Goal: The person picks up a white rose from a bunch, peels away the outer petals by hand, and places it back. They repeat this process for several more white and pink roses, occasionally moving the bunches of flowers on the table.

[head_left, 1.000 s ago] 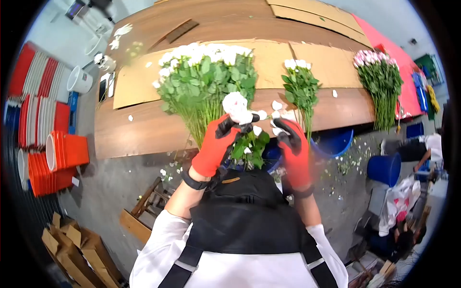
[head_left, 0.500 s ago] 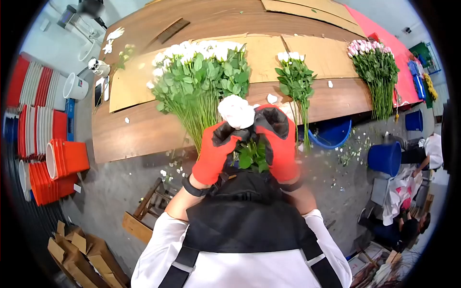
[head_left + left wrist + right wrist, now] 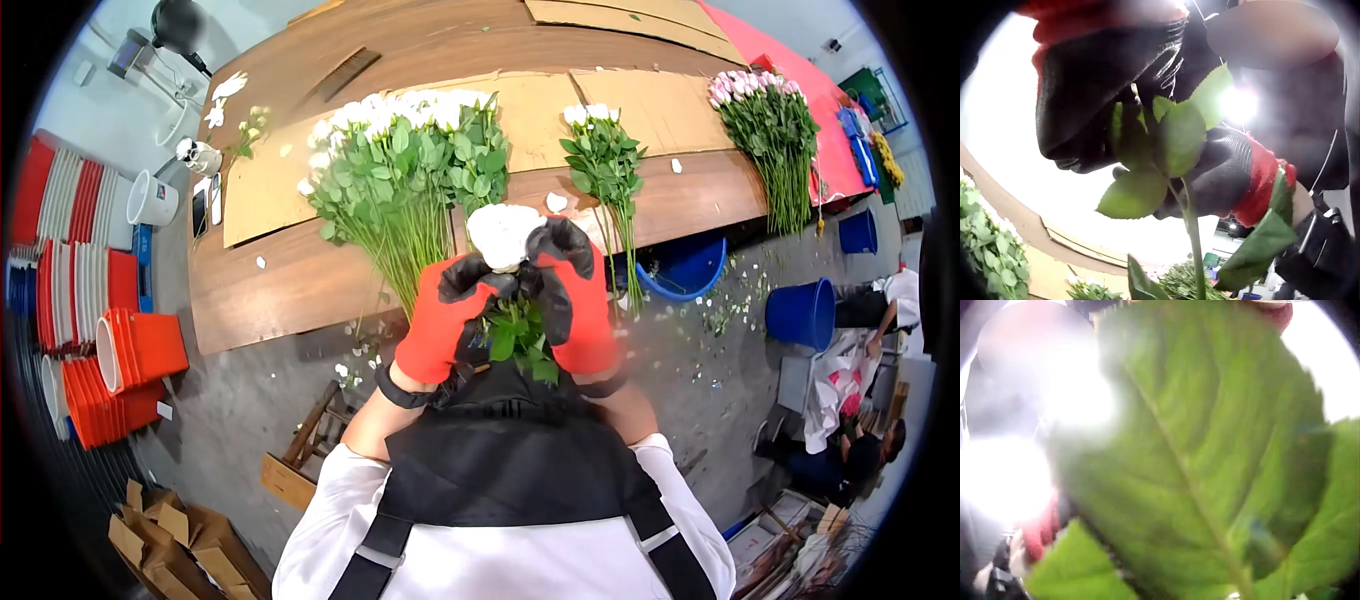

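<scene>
A white rose (image 3: 505, 237) stands upright in front of the apron, its green leaves (image 3: 520, 338) hanging below the hands. My left hand (image 3: 442, 310), in a red glove with black palm, grips the stem just under the bloom. From the right side, my right hand (image 3: 577, 305), gloved alike, pinches at the bloom's edge with curled thumb and fingers. The left wrist view shows the stem (image 3: 1193, 244) running down from between both gloves. A large leaf (image 3: 1197, 444) covers most of the right wrist view and hides that hand's fingers.
White roses (image 3: 405, 150) lie in a large bundle on cardboard on the table (image 3: 265, 290), with a smaller bunch (image 3: 605, 165) and pink roses (image 3: 765, 125) farther right. A blue tub (image 3: 685, 270) stands under the table edge. Loose petals (image 3: 556, 202) dot the tabletop.
My right hand has come in from the right, away from the loose petals, to the bloom's edge. The left hand keeps its grip on the stem; the view has shifted slightly.
</scene>
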The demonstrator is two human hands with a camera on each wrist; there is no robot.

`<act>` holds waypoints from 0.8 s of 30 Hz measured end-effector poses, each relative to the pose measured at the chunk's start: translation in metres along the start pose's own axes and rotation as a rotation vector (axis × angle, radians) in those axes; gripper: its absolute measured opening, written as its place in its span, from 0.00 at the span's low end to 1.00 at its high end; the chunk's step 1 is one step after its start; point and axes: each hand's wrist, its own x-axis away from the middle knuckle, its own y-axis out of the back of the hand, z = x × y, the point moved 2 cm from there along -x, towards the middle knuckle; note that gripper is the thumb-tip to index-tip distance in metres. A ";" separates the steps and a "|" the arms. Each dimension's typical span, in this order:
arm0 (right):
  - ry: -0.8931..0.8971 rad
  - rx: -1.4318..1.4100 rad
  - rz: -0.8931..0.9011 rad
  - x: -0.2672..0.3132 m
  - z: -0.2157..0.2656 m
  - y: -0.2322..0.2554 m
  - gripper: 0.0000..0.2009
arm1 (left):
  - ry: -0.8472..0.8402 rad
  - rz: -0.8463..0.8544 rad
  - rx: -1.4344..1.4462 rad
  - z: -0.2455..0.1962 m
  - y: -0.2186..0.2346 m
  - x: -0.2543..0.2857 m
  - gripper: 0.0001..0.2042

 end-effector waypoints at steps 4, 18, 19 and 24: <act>-0.027 0.098 -0.103 -0.002 0.006 0.000 0.06 | 0.090 0.035 0.199 0.008 0.004 0.000 0.13; 0.263 0.653 0.006 0.011 0.043 -0.021 0.17 | -0.187 -0.255 -0.151 0.005 -0.010 -0.002 0.13; 0.282 0.720 -0.025 0.011 0.043 -0.023 0.17 | -0.204 -0.257 -0.204 0.003 -0.011 -0.001 0.12; 0.226 0.358 -0.122 0.012 0.023 -0.020 0.11 | -0.211 -0.302 -0.119 -0.004 -0.021 0.001 0.10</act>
